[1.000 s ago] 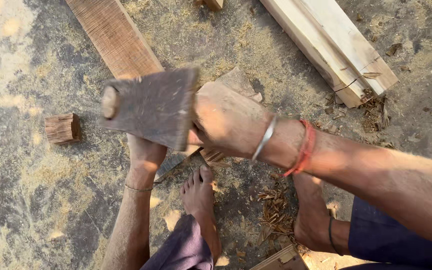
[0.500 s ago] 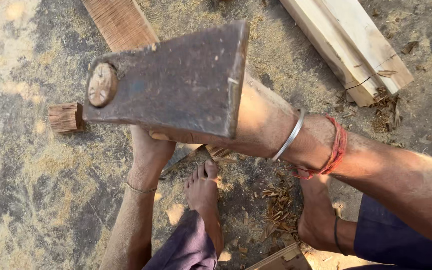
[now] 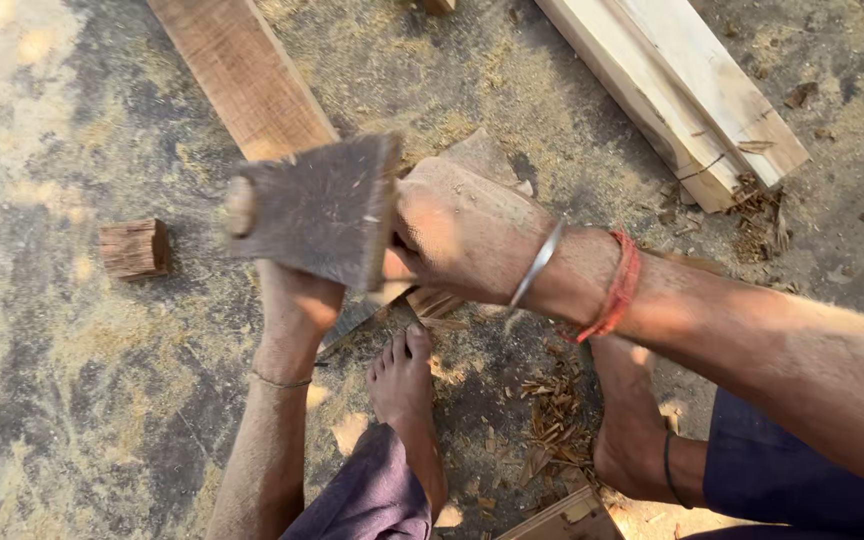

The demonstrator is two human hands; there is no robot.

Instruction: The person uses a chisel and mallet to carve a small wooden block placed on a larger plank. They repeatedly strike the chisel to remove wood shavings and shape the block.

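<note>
Chopping: a blurred axe head (image 3: 317,210) is in mid swing above a small piece of wood (image 3: 432,298) lying on the sandy ground (image 3: 72,400)
Right hand: the right hand (image 3: 452,235) is closed tight round the axe handle, which is hidden behind the fist; a metal bangle (image 3: 537,262) and a red thread (image 3: 617,285) sit at the wrist
Left hand: the left hand (image 3: 297,300) is under the axe head, seemingly steadying the wood; I cannot tell whether its fingers are closed or spread, since the blade covers them
Feet: one bare foot (image 3: 404,385) is just beside the wood, the other foot (image 3: 632,420) a little further right among wood chips (image 3: 552,410)
Doing it well: judging from this, the blade should land on the far end of the wood, well apart from the steadying fingers and toes
Risk: the holding hand looks very near the blade's path
Around: a brown plank (image 3: 247,75), pale boards (image 3: 682,90) and a small wooden block (image 3: 134,248) lie apart
</note>
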